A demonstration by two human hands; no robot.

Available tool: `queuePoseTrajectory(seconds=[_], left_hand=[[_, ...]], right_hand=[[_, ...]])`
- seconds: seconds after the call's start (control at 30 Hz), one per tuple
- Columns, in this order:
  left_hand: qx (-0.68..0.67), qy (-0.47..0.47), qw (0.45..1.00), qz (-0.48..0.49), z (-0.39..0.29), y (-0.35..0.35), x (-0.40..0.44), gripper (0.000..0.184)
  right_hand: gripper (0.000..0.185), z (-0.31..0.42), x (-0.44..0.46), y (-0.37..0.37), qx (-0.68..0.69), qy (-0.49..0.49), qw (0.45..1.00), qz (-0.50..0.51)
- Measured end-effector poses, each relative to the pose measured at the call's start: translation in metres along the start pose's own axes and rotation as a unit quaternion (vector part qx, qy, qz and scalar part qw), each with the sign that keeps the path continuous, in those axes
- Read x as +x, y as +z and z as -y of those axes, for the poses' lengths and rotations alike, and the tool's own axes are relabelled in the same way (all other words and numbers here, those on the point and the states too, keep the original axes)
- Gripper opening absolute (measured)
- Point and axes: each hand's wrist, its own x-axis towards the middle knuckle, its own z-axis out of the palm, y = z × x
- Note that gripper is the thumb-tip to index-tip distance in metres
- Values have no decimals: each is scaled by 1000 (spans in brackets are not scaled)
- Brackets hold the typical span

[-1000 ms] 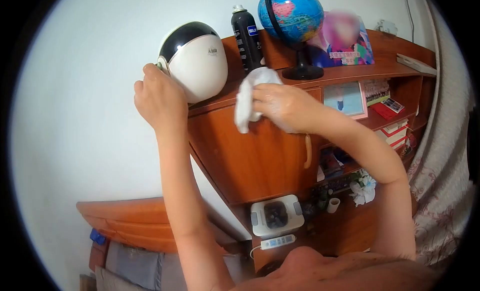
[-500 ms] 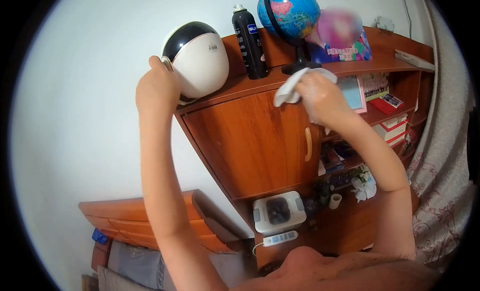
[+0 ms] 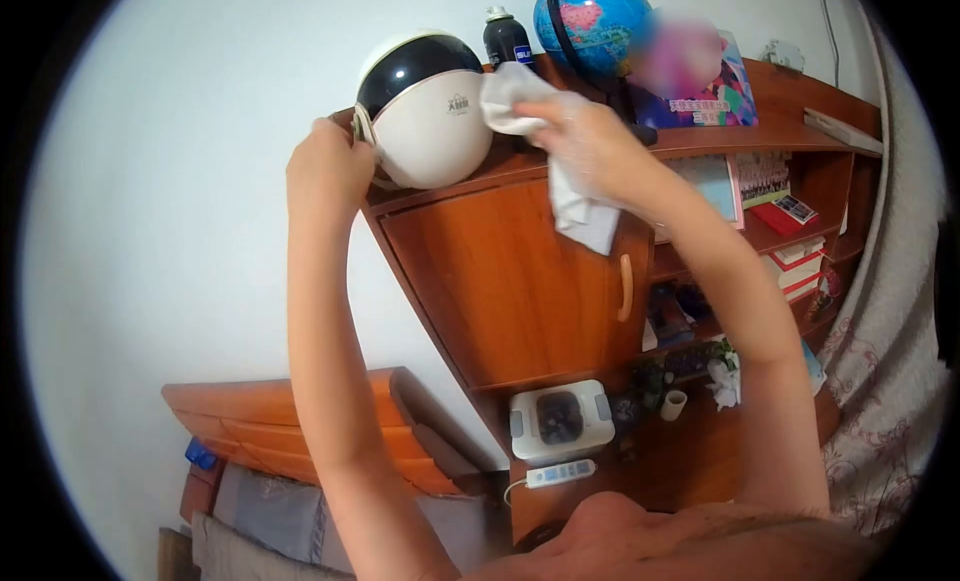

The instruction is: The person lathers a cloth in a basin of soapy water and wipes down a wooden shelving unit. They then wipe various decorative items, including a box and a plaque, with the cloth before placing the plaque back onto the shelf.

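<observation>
A rounded white appliance (image 3: 435,121) with a glossy black band stands on top of the wooden cabinet (image 3: 500,291). My left hand (image 3: 330,171) is closed at its left side, gripping the side handle (image 3: 363,131). Slightly blurred, my right hand (image 3: 590,146) pinches a white cloth (image 3: 512,99) whose upper part is close to the appliance's right side; the rest hangs below the fingers. Behind the cloth is a black spray can (image 3: 508,43), its lower half hidden. A globe (image 3: 595,26) on a dark stand is just beyond the right hand.
A colourful printed card (image 3: 700,109) leans beside the globe. Shelves to the right hold a picture frame (image 3: 708,186) and books (image 3: 798,269). Below are a white box with a dark window (image 3: 562,421), a power strip (image 3: 561,473) and a white cup (image 3: 673,405). A curtain (image 3: 885,381) hangs at right.
My right hand has moved left with the cloth, from the globe's base to in front of the spray can. My left hand stays at the appliance's side. The view has shifted slightly.
</observation>
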Motion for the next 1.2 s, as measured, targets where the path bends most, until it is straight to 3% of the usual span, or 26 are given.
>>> queuePoseTrajectory(seconds=[0.07, 0.13, 0.17, 0.23, 0.33, 0.43, 0.5, 0.57, 0.6, 0.7, 0.73, 0.77, 0.83, 0.9, 0.97, 1.0, 1.07, 1.2], left_hand=[[-25, -29, 999, -12, 0, -2, -17, 39], [-100, 79, 991, -40, 5, 7, -32, 35], [-76, 41, 996, -15, 1, 10, -36, 41], [-46, 57, 996, -50, -7, 17, -38, 47], [1, 40, 996, -79, -23, 28, -40, 46], [50, 23, 997, -56, -29, 36, -38, 45], [53, 15, 998, -36, -32, 31, -37, 46], [56, 7, 998, -16, -33, 31, -38, 46], [64, 5, 998, -17, -34, 32, -37, 46], [74, 8, 997, -28, -37, 31, -38, 46], [77, 14, 996, -37, -39, 30, -39, 47], [77, 14, 996, -36, -41, 31, -39, 47], [33, 155, 966, -206, -50, 36, -37, 48], [-31, 208, 965, -158, -82, 45, -33, 51], [-68, 169, 983, -37, -106, 63, -17, 63], [-70, 168, 983, -35, -113, 74, -8, 63], [-90, 77, 993, 12, -124, 93, 8, 79], [-94, 13, 995, -4, -141, 118, 17, 91]], right_hand=[[28, 14, 13, 11, 20, 33, 998, 47], [24, 6, 23, 29, -15, 3, 1000, 24], [23, 6, 25, 32, -35, 4, 999, 22], [20, -5, 34, 44, -29, -26, 999, -10], [16, -10, 50, 57, -57, 24, 995, 85], [16, -7, 52, 55, -54, 40, 993, 102], [17, -7, 49, 49, -39, 31, 994, 98], [23, -4, 36, 30, -20, -63, 997, 46], [30, 3, 29, 11, -27, -25, 996, 85], [34, 10, 4, -30, 87, 101, 989, 69], [34, 0, -1, -38, 76, 113, 989, 57], [30, -18, -9, -40, 61, 49, 997, 2], [32, -24, -23, -57, 112, 96, 989, -12], [34, -25, -32, -71, 116, 115, 986, -25], [35, -26, -36, -75, 119, 134, 983, -35], [35, -28, -36, -75, 95, 133, 986, -34], [34, -32, -38, -74, 72, 132, 988, -33], [33, -31, -38, -71, 22, 88, 996, 23]])
